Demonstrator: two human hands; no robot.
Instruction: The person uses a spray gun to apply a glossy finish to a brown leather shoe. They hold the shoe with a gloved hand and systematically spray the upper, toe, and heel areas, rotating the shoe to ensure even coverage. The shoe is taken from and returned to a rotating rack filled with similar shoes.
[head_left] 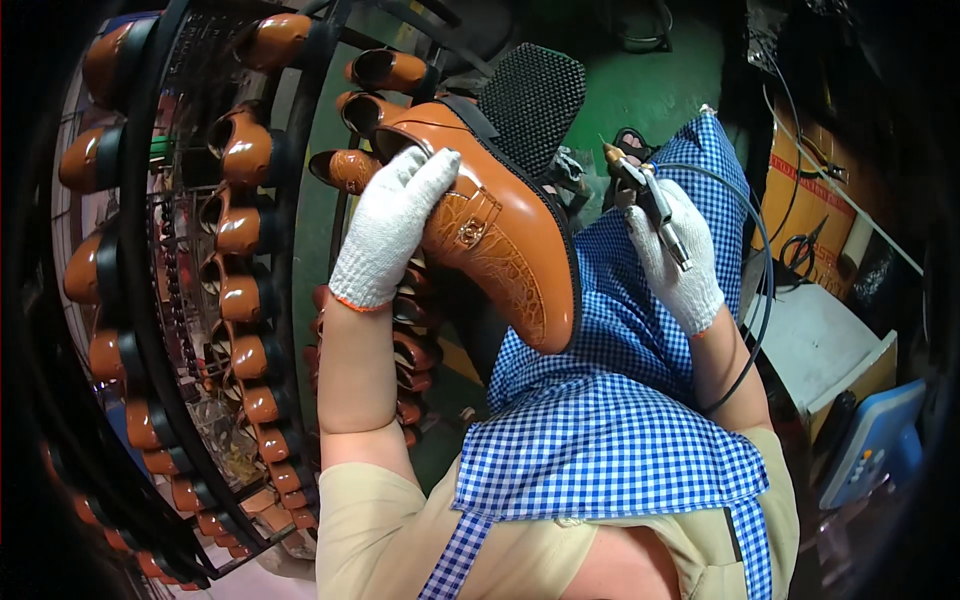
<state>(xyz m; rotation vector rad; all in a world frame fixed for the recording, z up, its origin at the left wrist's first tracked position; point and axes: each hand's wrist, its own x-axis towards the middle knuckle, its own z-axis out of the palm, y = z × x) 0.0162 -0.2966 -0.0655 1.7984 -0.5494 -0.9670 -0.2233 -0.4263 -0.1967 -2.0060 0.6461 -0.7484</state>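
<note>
My left hand (393, 228), in a white knit glove, grips a glossy brown dress shoe (520, 240) at its opening. The shoe is tilted, with its toe pointing down toward my lap. It has a crocodile-patterned upper, a strap with a metal ornament (470, 232) and a dark sole edge. To the right, my gloved right hand (682, 245) is closed around a small spray gun (655, 210) with a brass-coloured tip. A grey hose (768, 270) runs from the gun past my forearm. The tip is apart from the shoe.
A dark rack (142, 250) with rows of similar brown shoes (245, 225) stands at the left. Behind the held shoe is a black textured pad (530, 105). A blue checked apron (610, 440) covers my lap. Scissors (800, 250) and a blue device (875, 445) are at the right.
</note>
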